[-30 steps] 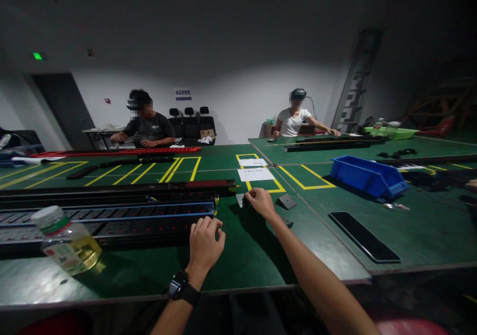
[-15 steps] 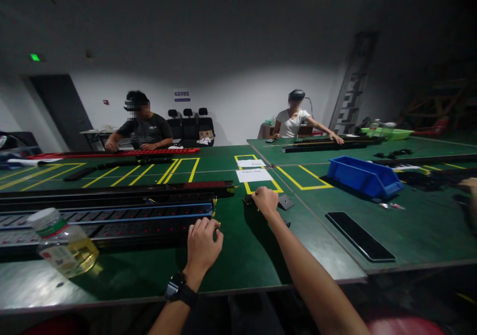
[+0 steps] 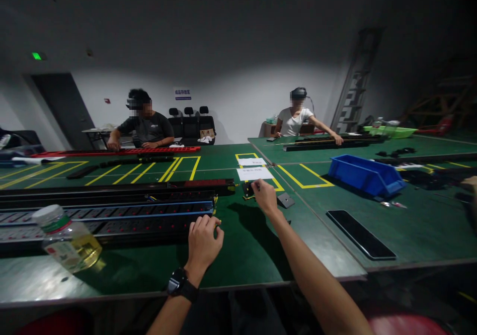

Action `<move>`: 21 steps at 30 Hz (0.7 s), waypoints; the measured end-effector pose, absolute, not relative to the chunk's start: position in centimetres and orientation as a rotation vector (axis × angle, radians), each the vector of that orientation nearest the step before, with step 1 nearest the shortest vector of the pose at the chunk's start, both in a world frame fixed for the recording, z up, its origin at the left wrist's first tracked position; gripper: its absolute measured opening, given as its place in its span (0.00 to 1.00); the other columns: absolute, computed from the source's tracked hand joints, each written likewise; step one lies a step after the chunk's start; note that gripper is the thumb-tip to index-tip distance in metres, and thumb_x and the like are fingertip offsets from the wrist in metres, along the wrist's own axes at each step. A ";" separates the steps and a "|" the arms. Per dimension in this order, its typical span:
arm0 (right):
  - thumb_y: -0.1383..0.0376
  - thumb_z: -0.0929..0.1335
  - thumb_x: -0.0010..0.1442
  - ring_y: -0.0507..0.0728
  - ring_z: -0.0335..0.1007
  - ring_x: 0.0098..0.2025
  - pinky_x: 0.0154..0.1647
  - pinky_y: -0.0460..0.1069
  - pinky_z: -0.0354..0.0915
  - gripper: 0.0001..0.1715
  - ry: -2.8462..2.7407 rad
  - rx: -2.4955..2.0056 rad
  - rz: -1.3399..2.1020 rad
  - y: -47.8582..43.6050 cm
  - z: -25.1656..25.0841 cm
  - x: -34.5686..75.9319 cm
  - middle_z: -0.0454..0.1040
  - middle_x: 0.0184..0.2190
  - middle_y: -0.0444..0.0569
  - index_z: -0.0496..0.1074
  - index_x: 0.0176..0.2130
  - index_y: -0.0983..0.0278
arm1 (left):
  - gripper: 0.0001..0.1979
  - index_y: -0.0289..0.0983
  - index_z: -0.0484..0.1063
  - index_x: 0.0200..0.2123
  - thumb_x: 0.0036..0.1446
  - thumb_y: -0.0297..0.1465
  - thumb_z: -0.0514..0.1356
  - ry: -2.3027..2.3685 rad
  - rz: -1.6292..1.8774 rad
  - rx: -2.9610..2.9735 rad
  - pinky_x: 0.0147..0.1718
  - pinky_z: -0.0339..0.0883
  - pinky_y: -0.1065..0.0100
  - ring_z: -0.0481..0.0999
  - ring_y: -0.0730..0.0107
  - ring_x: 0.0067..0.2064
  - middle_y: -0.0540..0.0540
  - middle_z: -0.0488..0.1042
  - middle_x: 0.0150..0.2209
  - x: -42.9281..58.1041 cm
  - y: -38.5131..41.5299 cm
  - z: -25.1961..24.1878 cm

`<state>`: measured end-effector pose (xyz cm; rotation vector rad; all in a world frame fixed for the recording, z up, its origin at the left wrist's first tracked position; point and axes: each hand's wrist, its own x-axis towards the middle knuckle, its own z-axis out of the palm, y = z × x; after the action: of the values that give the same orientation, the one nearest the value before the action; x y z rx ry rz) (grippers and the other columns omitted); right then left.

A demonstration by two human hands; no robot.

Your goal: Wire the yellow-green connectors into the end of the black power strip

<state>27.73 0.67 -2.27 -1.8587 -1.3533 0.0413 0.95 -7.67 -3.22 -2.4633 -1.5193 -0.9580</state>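
My left hand (image 3: 204,240) rests with curled fingers on the right end of the nearest long black strip (image 3: 149,228), which is dotted with red. A watch (image 3: 179,282) is on that wrist. Farther forward, my right hand (image 3: 265,197) pinches at a small black part (image 3: 247,189) with yellow bits beneath it; its fingertips partly cover the part. Just right of this hand lies a small dark plate (image 3: 285,200) with a hole. More long black strips (image 3: 122,190) lie side by side to the left, one with a blue edge.
A bottle of yellow liquid (image 3: 70,240) stands at the left on the green table (image 3: 238,270). To the right are a dark phone-like slab (image 3: 360,234) and a blue bin (image 3: 367,176). White papers (image 3: 254,173) lie ahead. Two people (image 3: 149,126) work across the table; another hand (image 3: 470,183) shows far right.
My right hand has shifted slightly and turned, so its fingertips and the small black part show more. My left hand stays in place on the strip. The view has moved a little.
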 end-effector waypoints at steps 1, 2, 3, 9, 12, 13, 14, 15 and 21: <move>0.59 0.66 0.72 0.63 0.79 0.47 0.44 0.50 0.64 0.13 -1.357 -1.828 0.074 0.9 -2.5 27.3 0.83 0.44 0.55 0.78 0.46 0.61 | 0.08 0.40 0.76 0.38 0.61 0.25 0.58 -1.520 -0.957 -2.464 0.44 0.60 0.58 0.75 0.58 0.44 0.46 0.78 0.38 1.0 -7.7 -3.2; 0.59 0.66 0.72 0.62 0.79 0.46 0.43 0.49 0.65 0.12 -1.354 -1.798 0.106 1.1 -2.7 27.0 0.83 0.43 0.54 0.77 0.46 0.60 | 0.08 0.40 0.76 0.38 0.61 0.25 0.58 -1.520 -0.956 -2.465 0.44 0.60 0.58 0.75 0.58 0.44 0.46 0.78 0.38 1.0 -7.7 -3.2; 0.59 0.66 0.72 0.62 0.80 0.45 0.42 0.49 0.65 0.12 -1.346 -1.765 0.141 1.3 -2.9 26.8 0.83 0.42 0.54 0.77 0.45 0.60 | 0.07 0.40 0.76 0.38 0.61 0.25 0.58 -1.519 -0.956 -2.467 0.44 0.60 0.58 0.75 0.58 0.44 0.46 0.78 0.38 0.9 -7.7 -3.2; 0.54 0.64 0.70 0.55 0.76 0.23 0.26 0.47 0.67 0.16 -1.233 -1.530 0.406 2.3 -4.0 27.6 0.81 0.33 0.49 0.72 0.44 0.62 | 0.07 0.40 0.76 0.38 0.61 0.25 0.58 -1.517 -0.953 -2.460 0.44 0.60 0.58 0.75 0.58 0.44 0.46 0.78 0.38 0.9 -7.5 -3.4; 0.48 0.67 0.65 0.57 0.77 0.27 0.28 0.48 0.70 0.20 -1.169 -1.398 0.507 3.1 -4.3 28.3 0.80 0.31 0.50 0.72 0.41 0.63 | 0.07 0.40 0.76 0.38 0.61 0.25 0.59 -1.512 -0.954 -2.457 0.43 0.59 0.58 0.75 0.58 0.44 0.46 0.78 0.38 0.9 -7.5 -3.5; 0.47 0.69 0.62 0.57 0.78 0.28 0.30 0.49 0.71 0.21 -1.157 -1.355 0.532 3.3 -4.3 28.4 0.80 0.31 0.50 0.73 0.39 0.63 | 0.07 0.40 0.77 0.38 0.61 0.25 0.59 -1.510 -0.956 -2.459 0.43 0.59 0.58 0.75 0.58 0.44 0.46 0.78 0.38 0.9 -7.5 -3.5; 0.47 0.70 0.60 0.57 0.77 0.30 0.32 0.49 0.72 0.22 -1.148 -1.315 0.554 3.4 -4.4 28.5 0.80 0.31 0.51 0.74 0.38 0.64 | 0.07 0.40 0.77 0.38 0.61 0.25 0.59 -1.509 -0.958 -2.460 0.43 0.59 0.58 0.75 0.58 0.44 0.47 0.78 0.38 0.9 -7.5 -3.5; 0.47 0.71 0.58 0.57 0.77 0.31 0.33 0.49 0.72 0.23 -1.141 -1.280 0.573 3.5 -4.5 28.6 0.80 0.31 0.51 0.74 0.38 0.64 | 0.07 0.40 0.77 0.38 0.61 0.25 0.59 -1.510 -0.959 -2.460 0.43 0.59 0.58 0.75 0.58 0.44 0.47 0.78 0.38 0.9 -7.5 -3.5; 0.53 0.77 0.47 0.56 0.75 0.34 0.33 0.48 0.71 0.30 -1.100 -1.158 0.642 3.4 -5.2 28.9 0.78 0.36 0.47 0.73 0.48 0.61 | 0.07 0.41 0.76 0.38 0.61 0.25 0.59 -1.516 -0.966 -2.464 0.44 0.59 0.58 0.75 0.58 0.44 0.47 0.78 0.38 0.9 -7.5 -3.4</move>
<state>28.89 3.42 -5.16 -1.1582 -1.1002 0.6422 0.89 -7.52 -3.42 -2.4641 -1.5161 -0.9661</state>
